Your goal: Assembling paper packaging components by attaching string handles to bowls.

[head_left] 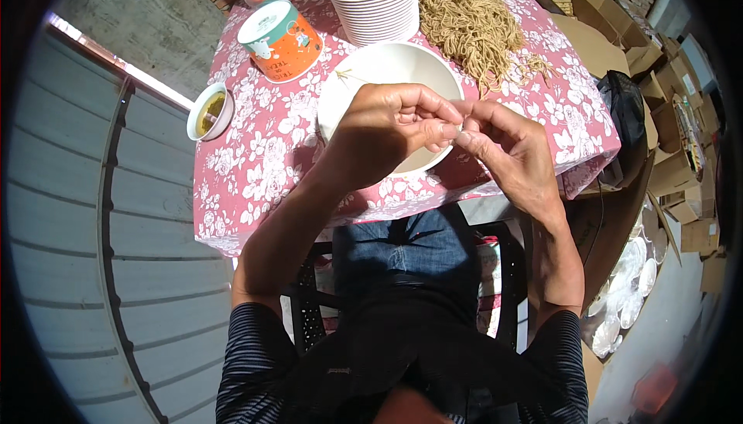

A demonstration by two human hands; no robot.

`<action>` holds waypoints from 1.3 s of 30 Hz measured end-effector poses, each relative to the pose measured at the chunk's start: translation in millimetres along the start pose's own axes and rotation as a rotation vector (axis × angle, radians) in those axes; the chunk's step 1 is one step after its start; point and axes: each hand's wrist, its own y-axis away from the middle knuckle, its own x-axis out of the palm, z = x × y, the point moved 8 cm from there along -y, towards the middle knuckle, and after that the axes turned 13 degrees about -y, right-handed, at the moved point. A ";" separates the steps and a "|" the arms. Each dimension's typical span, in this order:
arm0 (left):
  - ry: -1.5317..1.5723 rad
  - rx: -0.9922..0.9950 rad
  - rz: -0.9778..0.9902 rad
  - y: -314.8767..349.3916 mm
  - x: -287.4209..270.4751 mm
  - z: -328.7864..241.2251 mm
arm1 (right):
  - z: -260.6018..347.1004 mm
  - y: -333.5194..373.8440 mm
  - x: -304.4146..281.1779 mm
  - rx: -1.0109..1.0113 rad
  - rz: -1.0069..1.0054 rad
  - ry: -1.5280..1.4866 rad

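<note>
Table edge (387,205) near white bowl (410,64); left hand (383,123), right hand (516,149) meet above.

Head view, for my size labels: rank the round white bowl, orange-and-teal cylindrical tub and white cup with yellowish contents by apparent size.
1. Round white bowl
2. Orange-and-teal tub
3. White cup
</note>
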 end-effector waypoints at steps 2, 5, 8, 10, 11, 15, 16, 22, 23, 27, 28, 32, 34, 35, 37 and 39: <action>-0.027 -0.019 -0.005 0.3 -0.2 -1.1 | 2.1 -0.4 -0.6 -0.029 -0.001 0.036; -0.040 -0.036 -0.016 1.8 -0.7 1.7 | 2.0 -1.4 -4.5 -0.076 0.003 0.089; -0.037 -0.014 -0.046 4.3 -0.8 0.1 | 2.1 -1.2 -5.9 -0.061 0.000 0.065; -0.047 0.008 -0.068 5.6 -1.0 -0.9 | 0.2 -0.8 -5.4 -0.028 -0.013 0.024; -0.050 0.043 -0.082 6.6 -2.0 -1.3 | -1.0 -1.2 -5.2 -0.030 -0.026 0.009; -0.016 0.042 -0.098 7.4 -1.6 0.7 | -2.1 -0.4 -3.4 -0.066 -0.045 0.019; -0.016 0.041 -0.099 7.3 -2.0 0.3 | -4.0 -0.4 -2.7 -0.066 -0.044 0.018; 0.091 -0.039 -0.158 7.8 -5.6 4.8 | -4.6 1.4 -1.8 -0.181 -0.080 0.069; 0.079 -0.054 -0.174 8.7 -7.1 4.5 | -4.7 1.3 0.4 -0.195 -0.057 0.057; 0.038 -0.018 -0.131 9.8 -7.9 5.4 | -2.8 0.6 5.1 -0.200 -0.028 0.046; 0.037 -0.019 -0.132 10.4 -7.7 4.2 | -2.6 0.3 5.2 -0.200 -0.028 0.044; -0.090 -0.038 -0.199 15.0 -6.1 -3.0 | -3.1 0.9 4.7 -0.199 -0.031 0.055; -0.138 -0.015 -0.219 17.0 -6.3 -5.2 | -3.1 0.8 4.0 -0.197 -0.035 0.052; -0.186 0.009 -0.210 18.0 -5.6 -5.3 | -3.9 0.5 3.7 -0.192 -0.031 0.037; -0.233 0.033 -0.201 18.3 -4.4 -3.0 | -4.2 -0.3 3.8 -0.186 -0.026 0.023; -0.387 0.203 -0.226 20.6 -3.1 -11.5 | -2.6 -1.6 5.1 -0.214 -0.036 0.055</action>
